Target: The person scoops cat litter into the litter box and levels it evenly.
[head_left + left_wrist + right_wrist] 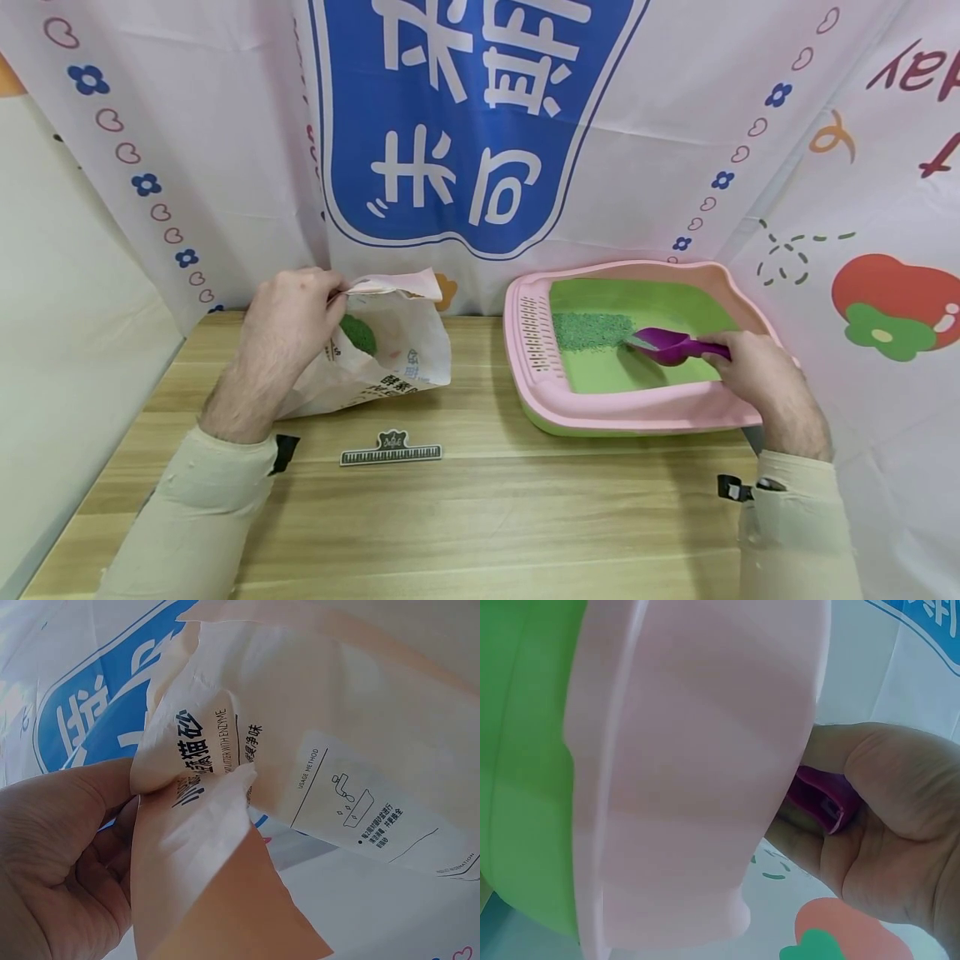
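My left hand [292, 333] pinches the torn top edge of a paper cat litter bag [420, 346], whose mouth gapes to the right. Green litter pellets [358, 333] show inside it. In the left wrist view the bag's printed panel [330, 780] hangs beside the thumb. On the right, my right hand [765, 375] grips the handle of a purple scoop [663, 343] over the litter tray [622, 408], which has a pink rim and green base. The scoop's tip meets a patch of green litter [592, 331] on the tray floor. In the right wrist view the tray wall hides the scoop's bowl.
A black-and-white bag clip [392, 450] with a piano-key pattern lies on the wooden table [480, 517], in front of the bag. A printed curtain [660, 125] hangs close behind the bag and tray. The tray's left side carries a slotted grid [534, 333].
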A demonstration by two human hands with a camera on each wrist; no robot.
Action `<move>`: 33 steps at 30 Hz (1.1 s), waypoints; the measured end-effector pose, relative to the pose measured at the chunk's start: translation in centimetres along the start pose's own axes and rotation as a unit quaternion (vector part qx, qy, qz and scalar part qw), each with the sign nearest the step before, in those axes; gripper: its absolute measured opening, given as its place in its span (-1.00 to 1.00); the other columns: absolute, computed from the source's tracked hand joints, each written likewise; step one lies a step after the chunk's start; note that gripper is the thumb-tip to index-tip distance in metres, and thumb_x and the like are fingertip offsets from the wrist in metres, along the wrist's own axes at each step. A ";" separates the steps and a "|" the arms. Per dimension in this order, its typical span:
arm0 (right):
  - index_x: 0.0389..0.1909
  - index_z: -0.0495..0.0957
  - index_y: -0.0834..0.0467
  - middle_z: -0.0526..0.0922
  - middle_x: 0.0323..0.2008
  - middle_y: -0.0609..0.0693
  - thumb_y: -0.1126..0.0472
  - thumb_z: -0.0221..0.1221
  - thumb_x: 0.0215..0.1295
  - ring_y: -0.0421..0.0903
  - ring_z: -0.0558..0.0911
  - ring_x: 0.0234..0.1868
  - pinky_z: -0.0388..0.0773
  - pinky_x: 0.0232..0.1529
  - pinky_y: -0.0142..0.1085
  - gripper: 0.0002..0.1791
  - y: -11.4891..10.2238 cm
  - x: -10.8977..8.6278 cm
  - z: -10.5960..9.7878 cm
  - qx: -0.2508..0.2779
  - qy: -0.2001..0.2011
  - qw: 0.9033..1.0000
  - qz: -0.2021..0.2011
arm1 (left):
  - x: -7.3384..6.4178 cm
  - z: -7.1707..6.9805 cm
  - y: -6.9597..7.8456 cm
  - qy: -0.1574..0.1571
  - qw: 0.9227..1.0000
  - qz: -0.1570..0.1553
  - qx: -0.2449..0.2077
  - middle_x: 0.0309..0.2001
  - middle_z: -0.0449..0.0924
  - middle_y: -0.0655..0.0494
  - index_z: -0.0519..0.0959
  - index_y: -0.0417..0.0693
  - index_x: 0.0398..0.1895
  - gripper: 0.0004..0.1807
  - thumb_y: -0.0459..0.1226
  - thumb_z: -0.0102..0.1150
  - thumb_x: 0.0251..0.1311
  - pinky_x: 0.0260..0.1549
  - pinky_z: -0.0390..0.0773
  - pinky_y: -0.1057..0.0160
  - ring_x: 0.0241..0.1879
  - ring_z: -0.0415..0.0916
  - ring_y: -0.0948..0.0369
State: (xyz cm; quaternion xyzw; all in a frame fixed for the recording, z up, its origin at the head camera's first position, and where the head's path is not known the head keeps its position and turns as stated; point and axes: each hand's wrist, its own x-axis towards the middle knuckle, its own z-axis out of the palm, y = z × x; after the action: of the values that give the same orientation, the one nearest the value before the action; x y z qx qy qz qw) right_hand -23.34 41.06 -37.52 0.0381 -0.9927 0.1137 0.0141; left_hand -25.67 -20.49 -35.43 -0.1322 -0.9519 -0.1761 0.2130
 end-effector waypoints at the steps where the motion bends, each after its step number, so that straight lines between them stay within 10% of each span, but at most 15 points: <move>1: 0.28 0.82 0.32 0.92 -0.05 0.33 0.29 0.35 0.69 0.15 0.75 -0.18 0.68 -0.10 0.07 -0.70 -0.1 0.0 0.0 -0.001 0.000 1.000 -0.002 | 0.0 0.0 0.0 0.001 1.000 0.001 0.000 -0.06 0.92 -0.35 0.87 -0.27 0.03 -0.84 -0.43 0.37 0.56 -0.11 0.87 -0.31 -0.12 0.91 -0.27; 33: 0.30 0.86 0.21 0.95 -0.07 0.23 0.29 0.40 0.67 0.06 0.77 -0.19 0.76 -0.09 0.10 -0.70 -4.5 -1.1 -0.5 -0.020 0.020 0.997 -0.072 | 0.0 0.1 0.0 0.007 1.000 0.004 0.001 -0.07 0.93 -0.34 0.88 -0.28 0.01 -0.85 -0.42 0.37 0.55 -0.08 0.85 -0.33 -0.11 0.91 -0.29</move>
State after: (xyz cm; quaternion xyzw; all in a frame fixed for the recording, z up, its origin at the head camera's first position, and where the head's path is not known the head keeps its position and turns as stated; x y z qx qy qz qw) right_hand -21.92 36.88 -36.01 0.1065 -0.9890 0.0936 0.0432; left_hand -25.75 -20.41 -35.54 -0.1344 -0.9499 -0.1754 0.2209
